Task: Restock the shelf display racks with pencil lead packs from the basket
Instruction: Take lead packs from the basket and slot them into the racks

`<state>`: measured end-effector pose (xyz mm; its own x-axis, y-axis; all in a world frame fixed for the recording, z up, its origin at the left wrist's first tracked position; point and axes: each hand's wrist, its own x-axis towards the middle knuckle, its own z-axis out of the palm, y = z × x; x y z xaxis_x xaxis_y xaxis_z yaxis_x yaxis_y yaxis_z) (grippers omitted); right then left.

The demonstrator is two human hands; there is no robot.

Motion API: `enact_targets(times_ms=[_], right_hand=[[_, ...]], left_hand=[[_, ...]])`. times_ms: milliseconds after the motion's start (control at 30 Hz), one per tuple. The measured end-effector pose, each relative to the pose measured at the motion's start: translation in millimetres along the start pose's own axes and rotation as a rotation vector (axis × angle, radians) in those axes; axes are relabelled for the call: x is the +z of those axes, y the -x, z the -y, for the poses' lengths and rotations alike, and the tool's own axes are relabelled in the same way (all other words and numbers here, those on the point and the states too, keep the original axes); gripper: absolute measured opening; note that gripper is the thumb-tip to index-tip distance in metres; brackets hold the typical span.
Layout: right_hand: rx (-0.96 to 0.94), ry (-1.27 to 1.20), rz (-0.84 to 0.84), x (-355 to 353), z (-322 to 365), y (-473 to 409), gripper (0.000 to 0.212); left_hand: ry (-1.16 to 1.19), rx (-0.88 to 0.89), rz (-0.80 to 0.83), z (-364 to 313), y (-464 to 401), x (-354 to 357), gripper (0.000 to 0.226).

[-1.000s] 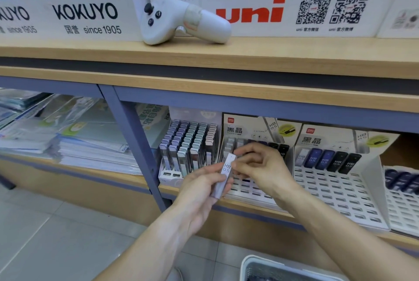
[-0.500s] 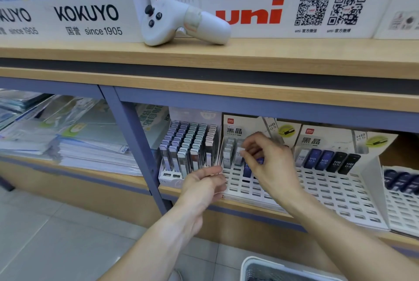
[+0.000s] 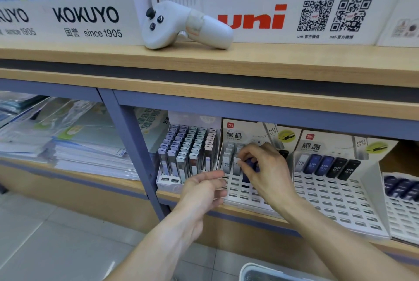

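The middle white slotted display rack (image 3: pixel 246 199) stands on the lower shelf, with white pencil lead packs (image 3: pixel 226 162) upright in its top left slots. My right hand (image 3: pixel 265 167) is over that rack, its fingertips pinched on a white pencil lead pack (image 3: pixel 237 164) standing in the second column. A blue pack (image 3: pixel 250 164) shows under its fingers. My left hand (image 3: pixel 204 190) hovers at the rack's lower left corner, fingers spread, holding nothing. The white basket (image 3: pixel 249 268) shows only its rim at the bottom edge.
A full rack of grey packs (image 3: pixel 188 153) stands to the left. Another slotted rack (image 3: pixel 335 201) with blue and black packs is to the right. A white handheld controller (image 3: pixel 186 24) lies on the upper shelf. Stacked plastic folders (image 3: pixel 68 144) sit beyond the blue post (image 3: pixel 136 144).
A second ago both hands held the white pack in front of the rack. My right hand has carried it up into the rack's second column; my left hand has let go and stays low.
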<state>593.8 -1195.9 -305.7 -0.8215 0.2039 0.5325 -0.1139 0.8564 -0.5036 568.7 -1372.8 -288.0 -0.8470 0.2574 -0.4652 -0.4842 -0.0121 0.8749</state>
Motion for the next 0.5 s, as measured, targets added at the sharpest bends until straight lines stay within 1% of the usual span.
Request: enact_targets(times_ms=[167,267,333,400,500], right_hand=[[-0.017,0.006,0.038,1.8,0.6,0.4,0.013],[-0.046,0.11,0.002,3.9,-4.3,0.3,0.013],[-0.051,0.182,0.018,5.9,-6.8,2.0,0.021],[-0.029,0.19,0.049,6.4,-6.6,4.3,0.031],[-0.022,0.146,0.049,0.6,-2.9,7.5,0.031]], left_hand=[[0.001,-0.008,0.003,-2.7,0.9,3.2,0.019],[-0.003,-0.01,0.001,-3.0,0.8,3.3,0.019],[-0.01,-0.009,0.0,-2.8,1.3,3.4,0.019],[-0.012,-0.01,-0.001,-3.1,2.3,4.1,0.018],[-0.021,-0.014,0.007,-5.1,5.0,6.2,0.018]])
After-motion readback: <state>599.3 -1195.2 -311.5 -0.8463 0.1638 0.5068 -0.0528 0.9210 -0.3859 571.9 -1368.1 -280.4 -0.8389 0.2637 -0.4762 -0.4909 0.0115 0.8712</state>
